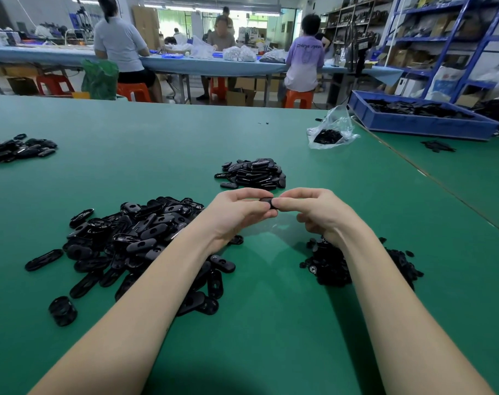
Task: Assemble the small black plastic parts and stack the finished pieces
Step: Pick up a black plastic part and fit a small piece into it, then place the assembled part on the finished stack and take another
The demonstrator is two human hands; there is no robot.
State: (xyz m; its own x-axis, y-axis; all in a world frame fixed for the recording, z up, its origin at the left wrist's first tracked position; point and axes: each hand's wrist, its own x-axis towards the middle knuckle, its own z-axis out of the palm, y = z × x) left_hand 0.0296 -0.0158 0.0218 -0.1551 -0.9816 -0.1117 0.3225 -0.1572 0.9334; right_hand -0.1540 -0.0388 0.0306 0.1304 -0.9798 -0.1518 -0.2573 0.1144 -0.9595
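Note:
My left hand and my right hand meet above the green table, and both pinch one small black plastic part between fingertips and thumbs. Most of that part is hidden by my fingers. A large loose pile of oblong black shells lies under my left forearm. A heap of small round black pieces sits under my right wrist. Just beyond my hands lies a tidier pile of black oblong pieces.
Another pile of black parts lies at the far left. A clear plastic bag with black bits and a blue bin of parts stand at the back right. Several people sit at a long table behind.

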